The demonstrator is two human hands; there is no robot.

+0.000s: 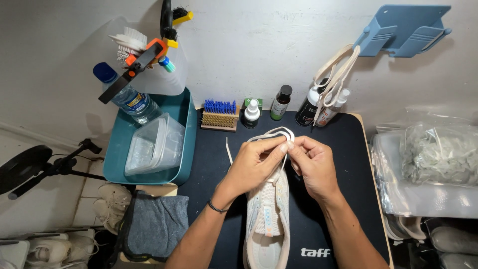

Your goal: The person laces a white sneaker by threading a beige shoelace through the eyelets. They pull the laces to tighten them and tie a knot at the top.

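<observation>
A pale mesh sneaker (267, 219) lies on the dark mat (343, 199), toe pointing away from me. My left hand (254, 164) and my right hand (313, 167) meet over its upper part, both pinching a white shoelace (273, 133) that loops above the fingers. One loose end of the lace trails off to the left of my left hand. A thin dark band circles my left wrist. The front of the shoe is hidden under my hands.
A teal tub (186, 149) at left holds a clear plastic box, a water bottle and brushes. Two brushes (219, 115) and several small bottles (281, 102) stand along the wall. A blue wall rack (403, 30) carries hanging laces. Plastic bags (438, 159) lie right; a grey cloth (154, 224) lower left.
</observation>
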